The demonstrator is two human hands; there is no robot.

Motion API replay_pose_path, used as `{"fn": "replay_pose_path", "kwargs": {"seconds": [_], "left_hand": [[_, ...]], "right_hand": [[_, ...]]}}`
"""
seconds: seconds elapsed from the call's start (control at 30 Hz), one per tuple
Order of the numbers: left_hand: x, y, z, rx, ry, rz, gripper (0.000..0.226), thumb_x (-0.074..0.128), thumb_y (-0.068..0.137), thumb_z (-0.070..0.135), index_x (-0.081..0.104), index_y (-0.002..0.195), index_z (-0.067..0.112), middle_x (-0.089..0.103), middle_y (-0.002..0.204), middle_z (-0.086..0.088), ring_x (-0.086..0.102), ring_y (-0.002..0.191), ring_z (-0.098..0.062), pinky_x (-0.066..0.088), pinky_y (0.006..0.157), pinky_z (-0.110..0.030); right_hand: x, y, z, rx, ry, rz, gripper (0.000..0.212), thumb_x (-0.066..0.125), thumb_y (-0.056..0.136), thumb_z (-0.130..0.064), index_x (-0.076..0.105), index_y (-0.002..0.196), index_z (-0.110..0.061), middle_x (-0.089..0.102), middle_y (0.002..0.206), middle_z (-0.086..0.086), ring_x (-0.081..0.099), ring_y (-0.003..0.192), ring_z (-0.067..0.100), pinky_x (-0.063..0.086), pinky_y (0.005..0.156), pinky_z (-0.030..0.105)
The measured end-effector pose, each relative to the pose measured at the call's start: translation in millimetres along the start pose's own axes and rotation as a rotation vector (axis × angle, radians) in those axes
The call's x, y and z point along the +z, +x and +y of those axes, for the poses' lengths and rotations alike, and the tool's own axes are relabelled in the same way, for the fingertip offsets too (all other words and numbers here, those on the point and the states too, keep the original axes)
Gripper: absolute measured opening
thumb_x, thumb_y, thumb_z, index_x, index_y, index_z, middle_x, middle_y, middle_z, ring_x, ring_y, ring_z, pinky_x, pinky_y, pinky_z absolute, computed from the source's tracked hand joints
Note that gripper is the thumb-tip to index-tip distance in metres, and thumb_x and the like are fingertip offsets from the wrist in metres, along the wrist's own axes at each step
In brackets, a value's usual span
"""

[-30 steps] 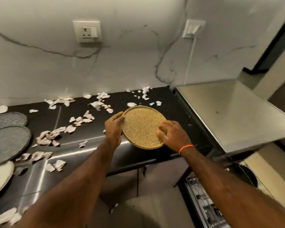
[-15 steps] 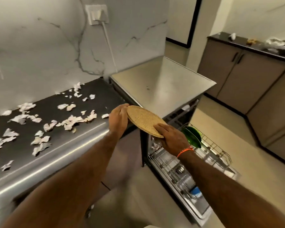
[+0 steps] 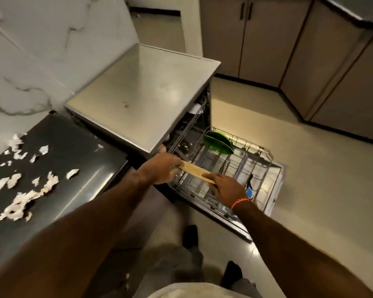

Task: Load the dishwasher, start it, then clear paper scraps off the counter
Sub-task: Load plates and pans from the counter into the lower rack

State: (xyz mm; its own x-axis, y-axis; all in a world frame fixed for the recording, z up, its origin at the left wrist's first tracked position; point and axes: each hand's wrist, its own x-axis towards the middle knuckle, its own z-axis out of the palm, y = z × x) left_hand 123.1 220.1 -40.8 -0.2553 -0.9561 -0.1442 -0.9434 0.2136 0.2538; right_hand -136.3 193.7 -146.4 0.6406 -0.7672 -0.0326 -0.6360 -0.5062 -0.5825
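Note:
I hold a tan speckled plate (image 3: 194, 170) edge-on between both hands, above the near-left corner of the dishwasher's pulled-out wire rack (image 3: 256, 151). My left hand (image 3: 159, 171) grips its left rim. My right hand (image 3: 226, 188), with an orange band at the wrist, grips its right rim. Two green plates (image 3: 218, 141) stand upright at the back of the rack. The dishwasher (image 3: 142, 97) has a steel top and its door (image 3: 274, 196) lies folded down. White paper scraps (image 3: 26, 190) lie scattered over the dark counter (image 3: 73, 147) at the left.
Beige cabinets (image 3: 289, 39) line the far right wall, with bare floor (image 3: 321, 190) between them and the dishwasher door. The marble wall (image 3: 41, 50) backs the counter. My feet (image 3: 191, 235) stand close to the door's near corner.
I turned right from the counter and carried the tan plate down to the dishwasher rack. The plate went from nearly flat to edge-on. Both hands kept their hold.

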Motion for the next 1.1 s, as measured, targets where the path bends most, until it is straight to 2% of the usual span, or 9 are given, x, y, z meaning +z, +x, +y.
{"fn": "replay_pose_path", "kwargs": {"seconds": [0.17, 0.27, 0.37, 0.5, 0.57, 0.73, 0.87, 1.0, 1.1], "left_hand": [[55.4, 54.5, -39.5, -0.026, -0.076, -0.1, 0.025, 0.064, 0.092, 0.016, 0.073, 0.116, 0.014, 0.074, 0.11, -0.007, 0.066, 0.102, -0.027, 0.05, 0.091, -0.036], [107.1, 80.7, -73.4, -0.087, -0.127, -0.109, 0.015, 0.065, 0.088, 0.013, 0.075, 0.1, 0.01, 0.073, 0.099, -0.013, 0.067, 0.093, -0.034, 0.053, 0.084, -0.039], [167.7, 99.0, -109.3, -0.125, -0.192, -0.141, 0.01, 0.065, 0.084, 0.015, 0.073, 0.09, 0.014, 0.072, 0.094, -0.009, 0.067, 0.09, -0.03, 0.054, 0.082, -0.038], [248.2, 120.0, -150.4, -0.184, -0.292, -0.15, 0.026, 0.083, 0.078, 0.018, 0.074, 0.102, 0.012, 0.072, 0.108, -0.004, 0.065, 0.1, -0.018, 0.049, 0.095, -0.025], [283.1, 130.4, -167.3, -0.2, -0.323, -0.179, 0.035, 0.088, 0.073, 0.02, 0.076, 0.104, 0.007, 0.073, 0.11, -0.006, 0.068, 0.103, -0.021, 0.05, 0.097, -0.026], [335.8, 138.9, -193.8, -0.26, -0.339, -0.14, 0.033, 0.09, 0.07, 0.014, 0.078, 0.099, 0.004, 0.075, 0.108, -0.009, 0.069, 0.101, -0.022, 0.041, 0.095, -0.014], [364.1, 139.7, -210.5, -0.291, -0.346, -0.169, 0.031, 0.088, 0.074, 0.013, 0.077, 0.102, 0.005, 0.075, 0.11, -0.008, 0.069, 0.101, -0.021, 0.049, 0.094, -0.024], [383.3, 143.7, -216.9, -0.366, -0.34, -0.188, 0.035, 0.082, 0.08, 0.006, 0.074, 0.113, 0.001, 0.07, 0.124, -0.014, 0.064, 0.119, -0.027, 0.042, 0.109, -0.031], [388.7, 147.2, -218.7, -0.419, -0.312, -0.238, 0.04, 0.074, 0.082, 0.003, 0.071, 0.122, 0.003, 0.064, 0.134, -0.014, 0.056, 0.131, -0.03, 0.036, 0.118, -0.038]], "right_hand": [[26.4, 30.6, 23.5, 0.201, 0.078, -0.059, 0.03, 0.053, 0.099, -0.03, 0.061, 0.127, -0.024, 0.067, 0.113, 0.004, 0.062, 0.102, 0.025, 0.048, 0.087, 0.034], [59.7, 54.2, 47.2, 0.285, 0.116, -0.085, 0.027, 0.054, 0.097, -0.024, 0.065, 0.121, -0.021, 0.069, 0.109, 0.005, 0.063, 0.1, 0.025, 0.048, 0.084, 0.034], [110.4, 72.7, 77.4, 0.328, 0.112, -0.146, 0.033, 0.053, 0.096, -0.015, 0.066, 0.125, -0.022, 0.07, 0.115, 0.007, 0.066, 0.102, 0.029, 0.053, 0.086, 0.036], [188.6, 89.2, 114.7, 0.406, 0.098, -0.19, 0.044, 0.056, 0.091, -0.009, 0.063, 0.132, -0.021, 0.067, 0.128, 0.009, 0.065, 0.112, 0.031, 0.052, 0.097, 0.037], [222.5, 97.4, 131.2, 0.427, 0.114, -0.193, 0.046, 0.056, 0.089, -0.008, 0.063, 0.133, -0.02, 0.065, 0.131, 0.009, 0.064, 0.115, 0.031, 0.051, 0.1, 0.038], [275.0, 122.4, 155.8, 0.487, 0.165, -0.186, 0.039, 0.056, 0.093, -0.016, 0.065, 0.13, -0.025, 0.068, 0.128, 0.005, 0.067, 0.109, 0.029, 0.054, 0.096, 0.037], [299.0, 136.8, 170.5, 0.523, 0.155, -0.208, 0.038, 0.057, 0.093, -0.014, 0.067, 0.127, -0.029, 0.07, 0.125, 0.001, 0.068, 0.107, 0.025, 0.053, 0.094, 0.034], [309.6, 148.3, 173.1, 0.562, 0.156, -0.233, 0.039, 0.057, 0.093, -0.017, 0.065, 0.128, -0.033, 0.069, 0.126, -0.002, 0.068, 0.108, 0.024, 0.055, 0.092, 0.035], [309.7, 153.0, 168.4, 0.575, 0.125, -0.263, 0.045, 0.055, 0.091, -0.012, 0.062, 0.131, -0.031, 0.065, 0.132, 0.0, 0.066, 0.112, 0.027, 0.055, 0.093, 0.038]]}}
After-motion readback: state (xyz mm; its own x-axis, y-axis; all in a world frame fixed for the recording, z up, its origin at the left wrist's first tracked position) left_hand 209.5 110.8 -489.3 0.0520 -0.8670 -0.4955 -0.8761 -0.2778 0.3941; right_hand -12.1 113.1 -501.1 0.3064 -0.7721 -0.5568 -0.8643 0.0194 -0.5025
